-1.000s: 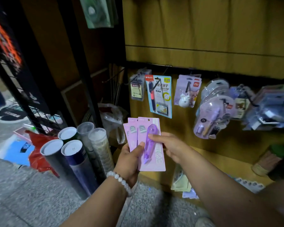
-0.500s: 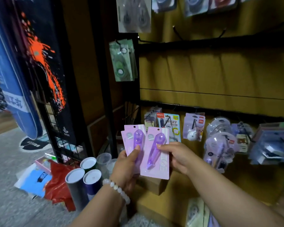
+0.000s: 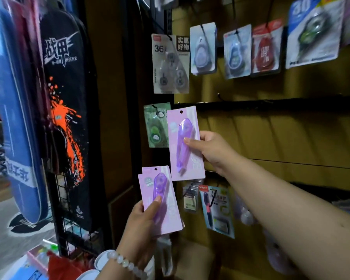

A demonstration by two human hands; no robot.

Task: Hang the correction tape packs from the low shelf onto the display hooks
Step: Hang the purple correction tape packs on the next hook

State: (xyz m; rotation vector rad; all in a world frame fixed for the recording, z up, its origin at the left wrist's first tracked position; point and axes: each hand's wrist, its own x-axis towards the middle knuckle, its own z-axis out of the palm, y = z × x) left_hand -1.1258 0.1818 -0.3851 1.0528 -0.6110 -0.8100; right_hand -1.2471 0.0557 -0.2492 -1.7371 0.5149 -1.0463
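Your right hand (image 3: 210, 150) pinches one lilac correction tape pack (image 3: 185, 144), raised upright | left hand (image 3: 143, 223) grips two stacked lilac packs (image 3: 160, 201) below it.

We see two bare forearms without sleeves; below the fingers of our left hand (image 3: 141, 225), a bracelet of round, pale, glossy beads (image 3: 125, 264) circles the wrist.

A black skateboard deck (image 3: 67, 118) is hanging on the wire rack (image 3: 73, 219), with a blue deck (image 3: 14, 118) hanging left of it.
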